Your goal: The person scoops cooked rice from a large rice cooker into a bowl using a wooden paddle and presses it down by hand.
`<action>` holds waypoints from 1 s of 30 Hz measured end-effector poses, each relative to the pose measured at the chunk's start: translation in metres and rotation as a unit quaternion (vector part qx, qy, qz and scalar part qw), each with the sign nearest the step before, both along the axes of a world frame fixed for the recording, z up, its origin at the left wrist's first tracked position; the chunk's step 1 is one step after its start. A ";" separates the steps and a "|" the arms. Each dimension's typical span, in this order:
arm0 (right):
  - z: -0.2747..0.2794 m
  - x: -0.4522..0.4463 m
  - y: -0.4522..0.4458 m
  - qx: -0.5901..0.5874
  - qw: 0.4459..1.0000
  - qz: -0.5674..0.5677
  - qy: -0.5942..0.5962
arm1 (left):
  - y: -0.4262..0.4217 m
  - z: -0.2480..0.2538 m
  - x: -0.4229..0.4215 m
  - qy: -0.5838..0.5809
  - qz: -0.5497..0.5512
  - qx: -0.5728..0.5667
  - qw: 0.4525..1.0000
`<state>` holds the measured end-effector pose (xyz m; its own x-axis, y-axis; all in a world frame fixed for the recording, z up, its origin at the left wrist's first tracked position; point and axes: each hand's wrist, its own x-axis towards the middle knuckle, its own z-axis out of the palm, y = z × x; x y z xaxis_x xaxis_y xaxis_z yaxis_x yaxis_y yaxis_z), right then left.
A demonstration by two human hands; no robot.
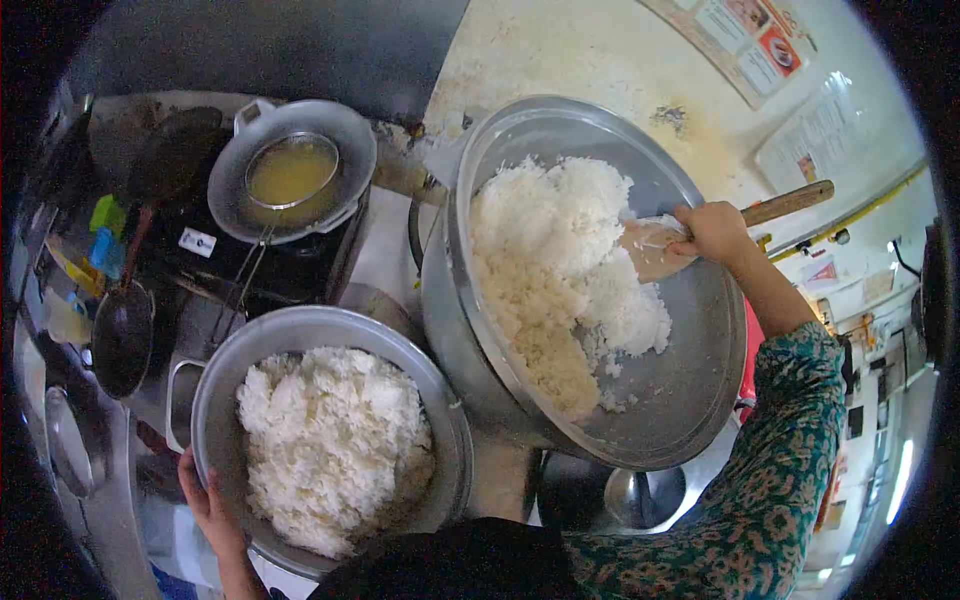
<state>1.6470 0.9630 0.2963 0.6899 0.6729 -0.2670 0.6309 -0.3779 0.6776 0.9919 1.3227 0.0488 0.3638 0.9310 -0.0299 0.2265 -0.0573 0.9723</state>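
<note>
My right hand (712, 232) is closed round a wooden paddle (790, 203), low on its handle near the blade. The blade touches white rice (560, 260) inside a large tilted metal pot (680, 370) at the centre right. At the lower left, my left hand (212, 505) rests against the outer side of a round metal basin (455, 440), its fingers spread near the rim. A big heap of cooked rice (335, 445) fills much of the basin.
On the black stove at the upper left stands a metal pan (225, 185) with a strainer (292, 172) over yellowish liquid. Dark pans (123, 340) lie farther left. A metal lid (644, 497) is below the large pot. Papers hang on the wall.
</note>
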 end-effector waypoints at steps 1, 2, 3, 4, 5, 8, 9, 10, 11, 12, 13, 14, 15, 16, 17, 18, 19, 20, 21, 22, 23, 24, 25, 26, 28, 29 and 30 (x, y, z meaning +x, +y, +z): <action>-0.003 0.000 0.001 0.013 1.000 0.019 0.001 | -0.002 0.003 0.001 -0.002 0.001 -0.011 1.000; -0.006 -0.003 0.000 0.027 0.999 0.037 0.005 | -0.003 0.006 0.001 -0.001 0.001 -0.021 1.000; -0.008 -0.006 0.001 0.022 0.999 0.040 0.010 | -0.006 0.013 0.007 0.015 0.007 0.002 1.000; -0.007 -0.009 0.004 0.017 0.999 0.027 0.026 | -0.005 0.013 0.007 0.019 0.012 -0.001 1.000; -0.009 -0.012 0.004 0.013 0.999 0.013 0.042 | -0.005 0.012 0.006 0.010 0.009 -0.012 1.000; -0.015 -0.019 -0.008 0.021 0.999 0.000 0.043 | -0.004 0.013 0.005 -0.002 0.010 -0.021 1.000; -0.014 -0.023 -0.010 0.012 0.998 -0.015 0.065 | -0.001 0.011 0.003 0.003 0.003 -0.010 1.000; -0.016 -0.029 -0.012 0.010 0.998 -0.017 0.063 | 0.000 0.009 0.003 0.005 -0.004 0.001 1.000; -0.018 -0.037 -0.013 0.017 0.997 0.002 0.070 | -0.001 0.009 0.006 0.002 -0.007 -0.001 1.000; -0.019 -0.045 -0.012 0.024 0.996 0.020 0.079 | -0.004 0.012 0.008 -0.025 0.000 -0.017 1.000; -0.018 -0.051 -0.009 0.030 0.994 -0.008 0.101 | -0.006 0.014 0.009 -0.052 0.005 -0.032 0.998; -0.019 -0.057 -0.009 0.030 0.995 -0.012 0.099 | -0.006 0.014 0.009 -0.053 0.001 -0.033 0.998; -0.021 -0.062 -0.009 0.041 0.994 -0.011 0.105 | -0.005 0.014 0.008 -0.043 -0.002 -0.026 0.999; -0.022 -0.066 -0.008 0.051 0.992 -0.009 0.111 | -0.004 0.014 0.007 -0.033 -0.005 -0.018 0.999; -0.024 -0.071 -0.006 0.053 0.993 -0.011 0.109 | -0.002 0.010 0.005 -0.035 -0.007 -0.016 0.999; -0.026 -0.076 -0.004 0.040 0.990 -0.023 0.130 | 0.000 0.003 0.004 -0.043 -0.004 -0.016 0.999; -0.027 -0.079 -0.003 0.027 0.987 -0.034 0.152 | 0.001 -0.001 0.002 -0.049 0.001 -0.014 0.999; -0.034 -0.079 -0.006 0.029 0.988 -0.032 0.151 | 0.000 0.000 0.002 -0.050 0.002 -0.012 0.999; -0.046 -0.082 -0.012 0.056 0.980 -0.040 0.189 | -0.001 0.003 0.003 -0.045 -0.006 0.008 0.999; -0.054 -0.086 -0.017 0.080 0.970 -0.046 0.226 | -0.001 0.004 0.003 -0.040 -0.013 0.028 0.999; -0.054 -0.098 -0.013 0.112 0.966 -0.048 0.228 | 0.000 0.001 0.003 -0.075 -0.013 -0.007 0.997; -0.055 -0.104 -0.011 0.112 0.966 -0.043 0.229 | 0.001 0.000 0.002 -0.075 -0.009 -0.006 0.997; -0.056 -0.108 -0.010 0.116 0.963 -0.057 0.235 | 0.001 0.001 0.003 -0.043 -0.012 0.023 0.999; -0.056 -0.113 -0.010 0.122 0.960 -0.074 0.241 | 0.001 0.002 0.003 -0.010 -0.018 0.051 0.998; -0.054 -0.122 -0.010 0.110 0.965 -0.081 0.222 | 0.002 0.004 0.005 -0.027 -0.025 0.041 0.998; -0.054 -0.125 -0.011 0.106 0.967 -0.075 0.220 | 0.002 0.004 0.006 -0.042 -0.028 0.029 0.998; -0.053 -0.127 -0.013 0.100 0.968 -0.070 0.218 | 0.001 0.005 0.006 -0.043 -0.029 0.030 0.998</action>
<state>1.5197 0.9498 0.2432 0.6282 0.6500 -0.4275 0.7743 -0.5759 0.2623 0.9977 1.3240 0.0534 0.4159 0.9075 0.0582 0.1378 -0.1262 0.9824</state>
